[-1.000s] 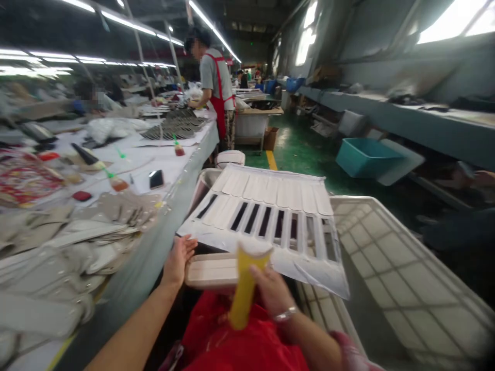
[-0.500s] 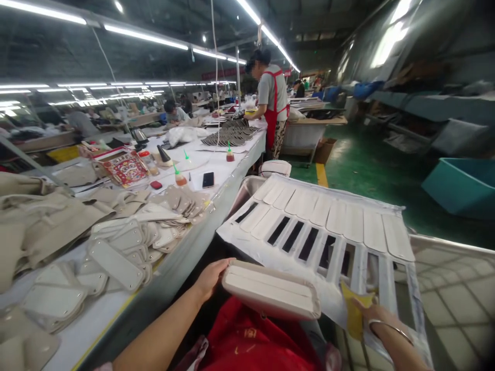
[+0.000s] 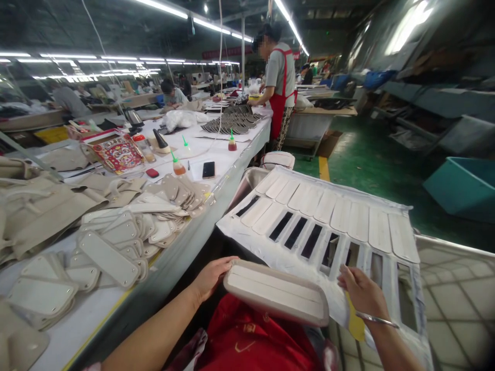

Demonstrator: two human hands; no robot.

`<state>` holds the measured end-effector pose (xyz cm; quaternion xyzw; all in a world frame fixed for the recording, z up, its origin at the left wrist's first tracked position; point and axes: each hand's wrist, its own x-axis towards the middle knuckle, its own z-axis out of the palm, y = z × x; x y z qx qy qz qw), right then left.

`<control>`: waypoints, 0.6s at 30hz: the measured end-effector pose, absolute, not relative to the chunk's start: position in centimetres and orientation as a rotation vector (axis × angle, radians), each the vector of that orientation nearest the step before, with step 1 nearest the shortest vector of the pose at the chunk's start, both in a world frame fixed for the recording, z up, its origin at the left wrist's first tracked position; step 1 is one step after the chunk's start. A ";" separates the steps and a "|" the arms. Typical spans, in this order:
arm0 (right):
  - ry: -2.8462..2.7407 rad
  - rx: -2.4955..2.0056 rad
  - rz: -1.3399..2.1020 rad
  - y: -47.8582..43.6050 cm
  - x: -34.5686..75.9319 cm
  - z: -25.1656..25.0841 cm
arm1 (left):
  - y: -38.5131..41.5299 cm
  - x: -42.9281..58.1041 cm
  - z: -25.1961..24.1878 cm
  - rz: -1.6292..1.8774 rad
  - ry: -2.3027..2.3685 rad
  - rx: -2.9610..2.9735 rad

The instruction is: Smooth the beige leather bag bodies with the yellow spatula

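Right grip [image 3: 363, 294] pinches yellow scraper [image 3: 355, 323], its upper end now hidden; left hand [image 3: 212, 278] still holds beige box-shaped piece [image 3: 276, 289], leaving neither hand free.

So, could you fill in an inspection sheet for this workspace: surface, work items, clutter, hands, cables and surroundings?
Surface: white-topped bench, its near part heavily covered.
Work items: beige padded piece; white slotted sheet bearing pale strips; yellow tool, partly hidden.
Clutter: piled eyeleted panels, phone, green-tipped bottles, red patterned box.
Hands: left hand holds the padded piece's left end; right hand is at the sheet, grip unclear.
Cables: white cord hanging above the bench.
Surroundings: red-aproned person, green floor, teal tub.
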<state>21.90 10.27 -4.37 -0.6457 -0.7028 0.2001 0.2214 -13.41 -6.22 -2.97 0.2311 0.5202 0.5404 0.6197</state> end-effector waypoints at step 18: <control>-2.471 -0.943 0.774 2.2 2.3 1.1 | -5.7 -10.7 -2.6 1.296 1.590 0.654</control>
